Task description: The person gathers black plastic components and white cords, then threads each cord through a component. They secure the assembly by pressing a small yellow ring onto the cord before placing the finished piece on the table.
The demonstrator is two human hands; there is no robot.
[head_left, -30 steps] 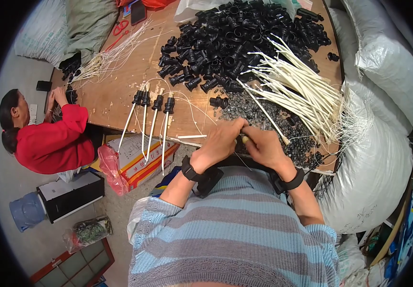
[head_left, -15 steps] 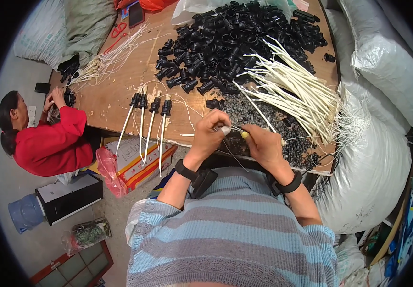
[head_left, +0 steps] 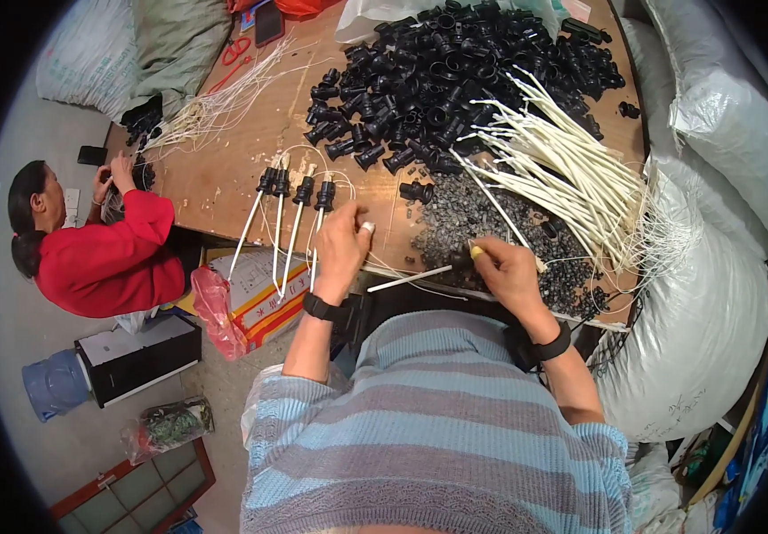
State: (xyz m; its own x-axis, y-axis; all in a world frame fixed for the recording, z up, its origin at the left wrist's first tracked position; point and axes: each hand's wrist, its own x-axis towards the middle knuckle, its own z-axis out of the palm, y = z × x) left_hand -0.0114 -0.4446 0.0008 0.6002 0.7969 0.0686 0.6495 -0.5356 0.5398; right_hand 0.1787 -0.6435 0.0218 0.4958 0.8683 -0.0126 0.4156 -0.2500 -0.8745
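My left hand (head_left: 341,251) reaches over the near table edge, its thumb, wrapped in white, apart from the fingers. No thing shows in it. Just left of it stand several black lamp sockets (head_left: 302,189) in a row, white sleeved leads hanging over the edge. My right hand (head_left: 510,274) is closed, thumb and finger pinched above the small dark parts; a yellow wrap covers one fingertip. What it pinches is too small to make out. Between my hands a white sleeve (head_left: 409,279) lies along the table edge, with thin wires beside it.
A large pile of black sockets (head_left: 437,80) covers the back of the table (head_left: 215,191). White sleeved wires (head_left: 571,169) lie at right over small dark parts (head_left: 455,214). Full white sacks (head_left: 687,329) crowd the right side. A person in red (head_left: 108,254) works at the far left.
My hands have moved apart: the left went leftward toward the row of sockets and let go of the thin wire; the right stayed over the small parts. The view has shifted slightly.
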